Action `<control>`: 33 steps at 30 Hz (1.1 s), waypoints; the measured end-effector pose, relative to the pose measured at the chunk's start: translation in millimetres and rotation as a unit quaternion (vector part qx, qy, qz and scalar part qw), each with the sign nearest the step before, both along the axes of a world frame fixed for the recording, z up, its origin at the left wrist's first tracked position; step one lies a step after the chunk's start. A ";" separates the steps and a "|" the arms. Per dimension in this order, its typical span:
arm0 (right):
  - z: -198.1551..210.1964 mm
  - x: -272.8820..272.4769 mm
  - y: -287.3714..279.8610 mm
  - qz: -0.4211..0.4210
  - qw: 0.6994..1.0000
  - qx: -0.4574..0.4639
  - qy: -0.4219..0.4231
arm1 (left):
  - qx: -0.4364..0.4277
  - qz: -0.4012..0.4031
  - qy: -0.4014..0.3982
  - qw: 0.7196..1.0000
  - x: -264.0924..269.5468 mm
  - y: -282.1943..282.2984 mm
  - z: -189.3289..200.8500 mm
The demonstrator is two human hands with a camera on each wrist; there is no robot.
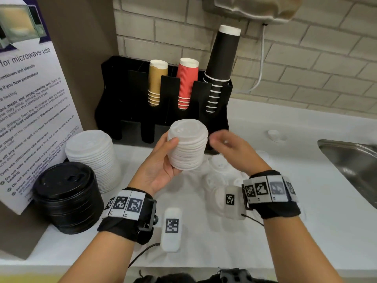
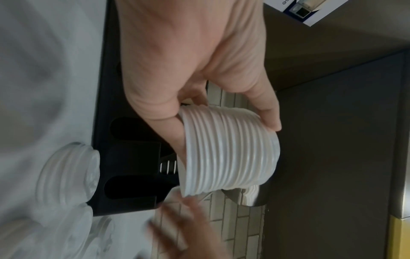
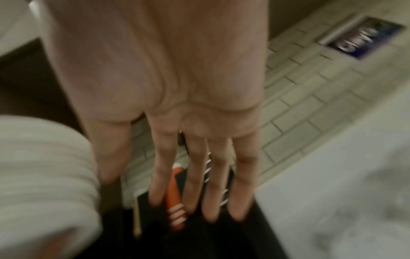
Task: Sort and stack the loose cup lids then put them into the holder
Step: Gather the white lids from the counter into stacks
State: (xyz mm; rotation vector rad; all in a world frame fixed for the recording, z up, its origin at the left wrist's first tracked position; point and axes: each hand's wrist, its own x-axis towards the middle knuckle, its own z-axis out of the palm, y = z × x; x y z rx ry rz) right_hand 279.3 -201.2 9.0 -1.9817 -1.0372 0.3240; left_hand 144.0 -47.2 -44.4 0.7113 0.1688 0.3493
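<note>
Up above the counter, the left hand (image 1: 161,170) grips a stack of small white lids (image 1: 187,145), thumb on its near side and fingers wrapped round the far side; the left wrist view shows the thumb tip on the stack's top rim. Just to the right of that grip the right hand (image 1: 230,149) hovers blurred, holding nothing, its fingers (image 3: 219,184) stretched straight and slightly spread in the right wrist view. Directly beyond the held stack stands the black holder (image 1: 120,103), with gold, red and black cups upside down in its upper slots. Below and to the right of the grip, loose white lids (image 1: 219,163) lie scattered on the white counter (image 1: 306,190). Left of the grip stands a taller stack of larger white lids (image 1: 91,156), and nearer than that a stack of black lids (image 1: 67,197). Far right is a steel sink (image 1: 350,160).
</note>
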 end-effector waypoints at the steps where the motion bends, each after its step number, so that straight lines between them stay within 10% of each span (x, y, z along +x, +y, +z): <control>1: -3.5 5.4 -1.2 0.003 0.992 -0.124 -0.039 | 0.002 0.001 -0.006 1.000 -1.4 0.9 0.1; 6: -25.2 -0.3 -8.9 0.050 0.860 -0.502 -0.074 | 0.023 0.001 -0.023 0.999 -5.0 2.4 4.1; 12: -45.4 -15.2 -11.1 0.063 0.858 -0.502 -0.090 | 0.028 0.007 -0.015 0.999 -8.5 -0.8 7.3; 16: -25.2 -4.7 -18.2 0.058 0.906 -0.413 -0.077 | -0.002 0.014 -0.007 1.000 -10.0 -3.0 9.6; 20: 14.0 2.0 -25.3 0.030 0.997 -0.055 0.048 | 0.001 0.015 0.001 1.000 -10.2 -4.4 10.0; 24: 25.2 -11.7 -9.1 0.029 0.958 0.186 0.216 | 0.039 -0.022 -0.005 0.999 -9.6 -8.1 9.5; 33: 21.3 -31.8 13.5 0.000 0.979 0.195 0.055 | 0.125 -0.048 0.022 0.991 -10.2 -10.4 10.1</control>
